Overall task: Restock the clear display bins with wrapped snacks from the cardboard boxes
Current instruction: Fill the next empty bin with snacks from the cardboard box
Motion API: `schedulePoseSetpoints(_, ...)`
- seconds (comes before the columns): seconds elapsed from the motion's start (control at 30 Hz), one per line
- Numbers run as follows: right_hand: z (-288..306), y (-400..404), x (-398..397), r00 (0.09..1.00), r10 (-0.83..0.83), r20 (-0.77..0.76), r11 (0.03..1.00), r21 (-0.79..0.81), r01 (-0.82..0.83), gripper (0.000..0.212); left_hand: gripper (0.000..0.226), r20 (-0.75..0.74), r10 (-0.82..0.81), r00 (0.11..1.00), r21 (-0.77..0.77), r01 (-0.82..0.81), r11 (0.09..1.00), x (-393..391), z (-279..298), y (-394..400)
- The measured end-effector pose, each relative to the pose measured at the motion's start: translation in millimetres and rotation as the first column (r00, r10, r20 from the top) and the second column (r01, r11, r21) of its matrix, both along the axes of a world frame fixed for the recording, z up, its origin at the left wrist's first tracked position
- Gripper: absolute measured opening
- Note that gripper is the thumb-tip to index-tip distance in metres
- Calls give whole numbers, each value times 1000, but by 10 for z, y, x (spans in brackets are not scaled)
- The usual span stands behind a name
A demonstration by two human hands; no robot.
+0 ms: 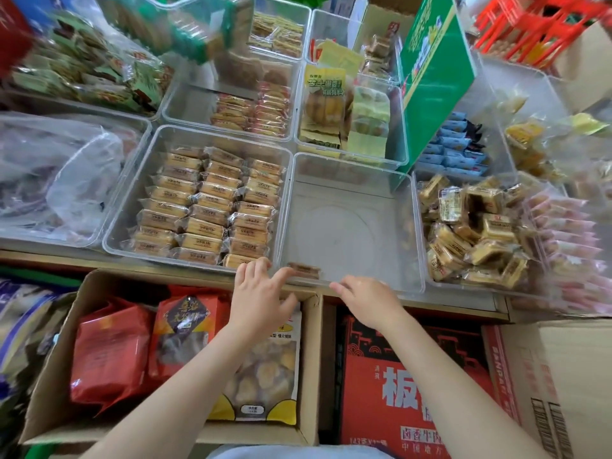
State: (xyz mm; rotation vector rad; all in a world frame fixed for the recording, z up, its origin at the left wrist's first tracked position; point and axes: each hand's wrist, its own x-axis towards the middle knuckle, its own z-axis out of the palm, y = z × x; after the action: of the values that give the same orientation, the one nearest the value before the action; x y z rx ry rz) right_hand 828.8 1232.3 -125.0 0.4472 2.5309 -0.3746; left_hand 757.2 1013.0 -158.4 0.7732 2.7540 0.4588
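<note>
Shop display shelf point(463, 301), clear bins in rows. Near-empty clear plastic bin point(351, 223), frame centre: one brown wrapped snack point(304, 270) at near wall. Left hand point(258, 298), right hand point(366, 301): fingers relaxed, resting on near rim, holding nothing. Open cardboard box of bagged snacks point(59, 359), lower left. Advice: square bin, then lay snacks in rows like full neighbouring bin point(205, 207).

Red plastic crate point(543, 24) top right, crumpled plastic bag point(66, 180) far left

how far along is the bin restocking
Done: the bin of tan wrapped cakes sits full in neat rows. In hand: both hands, left hand and right hand, rest at the front rim of the near-empty middle bin, which holds one small snack. Left: filling that bin; the cardboard box below holds bagged snacks.
</note>
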Motion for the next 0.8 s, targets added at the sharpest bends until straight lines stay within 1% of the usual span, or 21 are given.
schedulePoseSetpoints(0.1, -37, -6, 57, 996, -11, -91, 1000, 20, 13, 52, 58, 21, -4, 1000, -60, 5, 998, 81, 57, 33)
schedulePoseSetpoints(0.2, -13, -16, 98, 990, -41, -134, 999, -27, 37, 48, 58, 77, 15, 997, -126, -6, 992, 120, 187, 104)
schedulePoseSetpoints(0.27, 81, -46, 128, 971, -40, -234, 998, -62, 27, 45, 60, 93, 71, 993, -88, -63, 994, 149, 274, 152)
schedulePoseSetpoints(0.33, 229, -10, 203, 928, -22, -372, 996, -92, -14, 40, 61, 90, 153, 984, -10, -153, 988, 210, 359, 220)
schedulePoseSetpoints(0.4, 411, 140, 354, 900, -43, -435, 987, -157, -29, 31, 54, 65, 178, 982, 73, -183, 980, 332, 454, 383)
schedulePoseSetpoints(0.43, 512, 246, 455, 895, -67, -442, 979, -200, -25, 27, 46, 74, 163, 984, 117, -171, 978, 413, 514, 506)
schedulePoseSetpoints(0.5, 738, 518, 725, 873, -118, -473, 968, -253, -6, 26, 28, 175, 103, 979, 173, -134, 976, 645, 645, 835)
schedulePoseSetpoints(0.57, 982, 862, 1045, 827, -160, -538, 969, -246, 27, 28, 20, 281, 10, 960, 166, -59, 984, 933, 779, 1228)
schedulePoseSetpoints(0.63, 1206, 1252, 1411, 770, -208, -604, 969, -237, 75, 26, 18, 341, -96, 935, 176, 37, 984, 1256, 894, 1658)
schedulePoseSetpoints(0.7, 1390, 1686, 1832, 696, -258, -670, 965, -217, 148, 22, 18, 366, -191, 911, 220, 115, 969, 1645, 1030, 2146)
schedulePoseSetpoints(0.77, 1502, 2176, 2278, 604, -356, -713, 934, -245, 261, 22, 20, 380, -261, 887, 299, 149, 942, 2063, 1138, 2690)
schedulePoseSetpoints(0.8, 1541, 2435, 2498, 555, -415, -721, 906, -276, 320, 24, 21, 394, -277, 876, 356, 132, 925, 2277, 1176, 2975)
